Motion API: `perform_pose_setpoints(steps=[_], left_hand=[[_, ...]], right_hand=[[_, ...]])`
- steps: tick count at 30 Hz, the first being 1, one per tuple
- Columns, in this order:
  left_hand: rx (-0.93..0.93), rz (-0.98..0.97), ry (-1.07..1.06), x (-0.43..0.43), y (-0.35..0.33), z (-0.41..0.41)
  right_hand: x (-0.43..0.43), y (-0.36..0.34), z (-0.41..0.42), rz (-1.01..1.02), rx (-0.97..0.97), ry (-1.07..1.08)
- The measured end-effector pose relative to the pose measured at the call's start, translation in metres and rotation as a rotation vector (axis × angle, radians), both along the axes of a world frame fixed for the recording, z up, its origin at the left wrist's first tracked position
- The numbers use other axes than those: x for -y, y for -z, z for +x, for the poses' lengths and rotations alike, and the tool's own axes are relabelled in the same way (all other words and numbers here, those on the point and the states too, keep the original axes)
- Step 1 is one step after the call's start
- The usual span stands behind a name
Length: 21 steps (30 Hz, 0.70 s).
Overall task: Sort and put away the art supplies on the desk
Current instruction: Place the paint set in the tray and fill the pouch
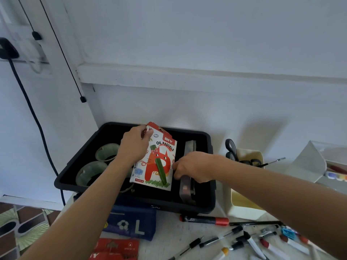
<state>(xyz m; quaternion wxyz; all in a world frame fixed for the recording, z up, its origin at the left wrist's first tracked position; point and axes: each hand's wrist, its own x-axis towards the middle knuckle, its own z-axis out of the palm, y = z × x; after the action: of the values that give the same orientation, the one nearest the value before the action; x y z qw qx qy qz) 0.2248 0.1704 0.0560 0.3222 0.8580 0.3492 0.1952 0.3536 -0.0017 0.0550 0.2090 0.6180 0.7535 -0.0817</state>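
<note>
Currently: one oil pastels box [155, 166], one grey tin [186, 186] and two tape rolls [90, 173] plainly visible, all in one black bin [206, 203]. Left hand [135, 145] pinches the box's top corner, thumb on the front, fingers curled behind. Box is tilted over the bin's middle. Right hand [193, 167] is curled over the tin's upper edge; tin stands on edge, fingertips just beside the box's right side. Rolls sit left of the left-hand fingers. Below the right hand, on the desk: one red-capped marker [204, 220] and loose pens, uncounted.

Pale wall [206, 34] with a ledge [187, 76] (cables [28, 102] hang left); patterned floor [22, 226] below.
</note>
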Motion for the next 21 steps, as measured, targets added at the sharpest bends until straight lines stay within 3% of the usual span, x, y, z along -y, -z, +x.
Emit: perform_pose_setpoints(steps=[7, 11, 15, 21], left_hand=[[-0.097, 0.011, 0.088, 0.018, 0.017, 0.029], [-0.303, -0.021, 0.113, 0.029, 0.04, 0.052], [-0.545, 0.049, 0.247, 0.032, 0.052, 0.053], [-0.619, 0.264, 0.464, 0.041, 0.034, 0.035]], right_hand=[[0.01, -0.013, 0.001, 0.106, 0.044, -0.075], [0.002, -0.021, -0.006, 0.086, 0.112, -0.056], [-0.009, -0.015, -0.017, -0.021, 0.176, 0.006], [-0.018, -0.007, -0.018, -0.056, 0.168, 0.058]])
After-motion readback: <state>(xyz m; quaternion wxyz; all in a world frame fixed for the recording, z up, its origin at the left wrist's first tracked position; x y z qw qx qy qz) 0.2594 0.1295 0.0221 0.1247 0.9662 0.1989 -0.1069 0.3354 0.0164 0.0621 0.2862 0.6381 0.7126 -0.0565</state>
